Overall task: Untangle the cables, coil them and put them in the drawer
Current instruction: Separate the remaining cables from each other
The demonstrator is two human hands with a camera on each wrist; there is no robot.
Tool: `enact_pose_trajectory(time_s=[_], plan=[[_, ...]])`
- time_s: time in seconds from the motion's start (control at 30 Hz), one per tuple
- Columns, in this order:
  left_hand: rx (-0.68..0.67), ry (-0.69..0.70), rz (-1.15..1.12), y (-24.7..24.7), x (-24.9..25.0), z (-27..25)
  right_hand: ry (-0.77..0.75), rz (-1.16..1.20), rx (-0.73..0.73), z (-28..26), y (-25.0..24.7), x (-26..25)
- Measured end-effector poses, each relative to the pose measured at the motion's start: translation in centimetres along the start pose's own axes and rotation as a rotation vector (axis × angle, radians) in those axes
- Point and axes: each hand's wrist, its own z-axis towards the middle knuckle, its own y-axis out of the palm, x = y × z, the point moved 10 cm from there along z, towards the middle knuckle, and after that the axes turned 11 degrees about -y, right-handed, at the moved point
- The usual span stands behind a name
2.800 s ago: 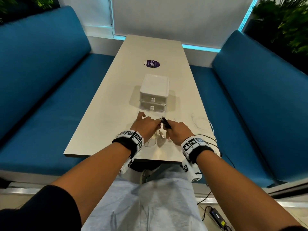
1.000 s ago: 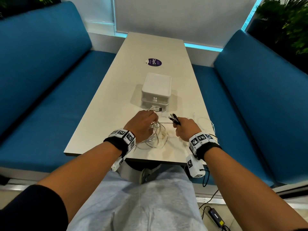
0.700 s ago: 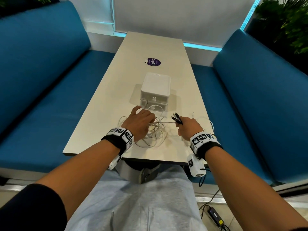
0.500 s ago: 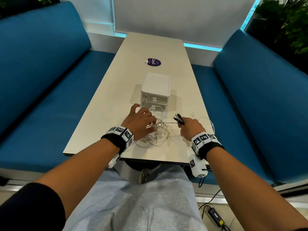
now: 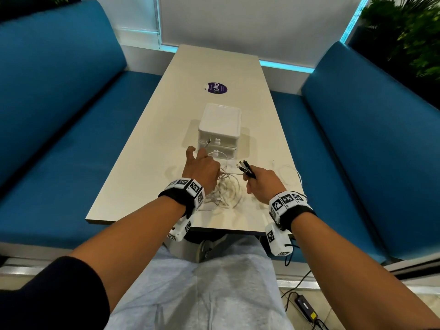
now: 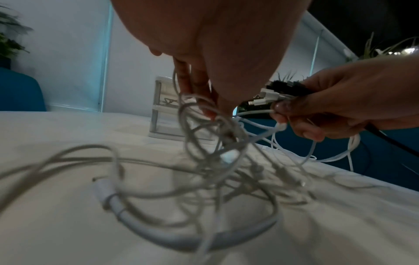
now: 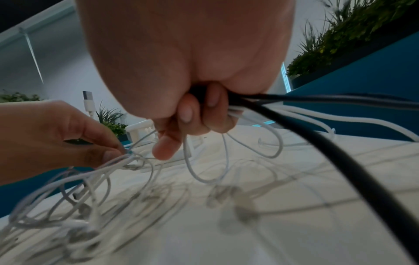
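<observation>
Your left hand [image 5: 201, 168] had moved forward, pinching strands of the tangled white cables [image 5: 223, 194] on the pale tabletop [image 5: 147, 163]; your right hand [image 5: 262, 184] still gripped the black and white plug ends [image 5: 245, 168]. The small white two-drawer box [image 5: 219, 129] stayed closed, so untangling continued.

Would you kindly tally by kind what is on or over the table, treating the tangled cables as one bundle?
Drawer unit: 1
Purple sticker: 1
Cable tangle: 1 (single cables too knotted to count)
Hands gripping it: 2, left hand and right hand
Total: 5
</observation>
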Motion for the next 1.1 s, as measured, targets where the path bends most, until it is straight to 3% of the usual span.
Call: enact_pose_trajectory(time_s=[0.4, 0.63, 0.97, 1.1], plan=[[-0.041, -0.084, -0.157, 0.3, -2.5, 0.5, 0.127, -0.117, 0.024, -0.6, -1.1, 1.8], [-0.100, 0.014, -0.097, 0.5, -0.6, 0.7, 0.112, -0.099, -0.018, 0.2, -0.3, 0.9], [-0.188, -0.051, -0.053, 0.7, -2.3, 1.0, 0.205, -0.209, -0.009, -0.4, -0.8, 4.0], [-0.129, -0.072, -0.180, 0.2, -2.8, 1.0, 0.177, -0.160, -0.023, -0.3, -0.4, 2.8]])
